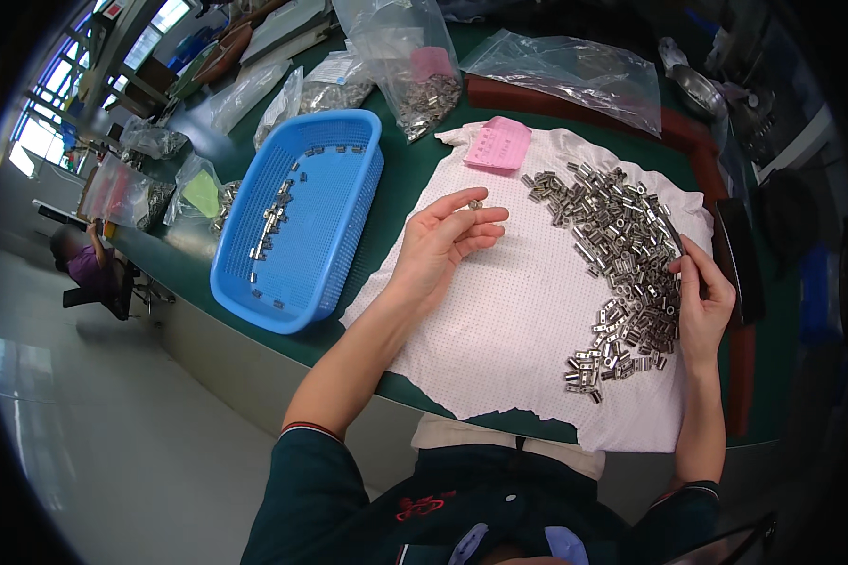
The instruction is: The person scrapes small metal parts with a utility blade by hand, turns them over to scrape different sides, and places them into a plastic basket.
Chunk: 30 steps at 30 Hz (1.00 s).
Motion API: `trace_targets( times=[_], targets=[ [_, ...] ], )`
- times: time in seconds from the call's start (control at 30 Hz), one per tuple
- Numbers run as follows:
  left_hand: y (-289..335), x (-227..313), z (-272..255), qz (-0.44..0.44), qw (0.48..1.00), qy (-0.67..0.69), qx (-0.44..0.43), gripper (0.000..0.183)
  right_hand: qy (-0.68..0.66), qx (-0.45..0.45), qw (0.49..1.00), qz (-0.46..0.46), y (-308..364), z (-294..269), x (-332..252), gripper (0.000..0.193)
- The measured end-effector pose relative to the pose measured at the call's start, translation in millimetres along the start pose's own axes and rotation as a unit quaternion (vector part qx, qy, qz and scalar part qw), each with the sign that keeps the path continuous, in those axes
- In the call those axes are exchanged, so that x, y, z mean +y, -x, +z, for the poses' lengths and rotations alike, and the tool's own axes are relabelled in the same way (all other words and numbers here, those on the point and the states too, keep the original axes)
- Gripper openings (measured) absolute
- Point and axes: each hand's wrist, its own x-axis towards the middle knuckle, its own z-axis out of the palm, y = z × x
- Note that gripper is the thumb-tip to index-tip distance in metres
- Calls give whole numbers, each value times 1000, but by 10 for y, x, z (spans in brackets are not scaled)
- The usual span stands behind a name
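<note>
My left hand (443,240) is raised over the left part of a white dotted cloth (509,330). Its thumb and forefinger pinch a small metal part (476,204), while the other fingers stretch out loosely. At the right edge of a pile of small silvery metal parts (631,254), my right hand (707,301) grips a slim dark tool (672,232) that looks like tweezers. The tool's tip is by the pile; whether it touches a part cannot be made out. Left of the cloth stands a blue plastic basket (344,268) with several similar parts on its bottom.
A pink paper slip (497,144) lies at the cloth's far edge. Clear bags of metal parts (429,99) and a flat clear bag (575,75) lie farther back. A red-brown wooden edge (702,155) borders the green table (400,386). Another person (89,264) sits far left.
</note>
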Motion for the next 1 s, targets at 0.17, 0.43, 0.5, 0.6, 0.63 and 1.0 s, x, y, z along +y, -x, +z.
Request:
trace_targets(
  times=[0.17,0.43,0.5,0.6,0.63,1.0],
  targets=[
    [14,-6,2,-7,1000,12,-6,34,3,-3,1000,10,23,-3,12,23],
    [26,-9,-11,-12,1000,9,-9,32,10,-5,1000,0,35,-3,-10,22],
    [21,-8,-15,-13,1000,12,-8,32,13,-7,1000,-4,32,-1,-14,22],
    [16,-6,-10,-14,1000,15,-8,31,6,-8,1000,-5,31,4,-1,22],
    [14,-8,-8,-15,1000,16,-8,31,6,-7,1000,-9,31,4,5,22],
    [8,-4,-17,-29,999,31,-8,31,7,-9,1000,-10,36,12,0,23]
  ],
)
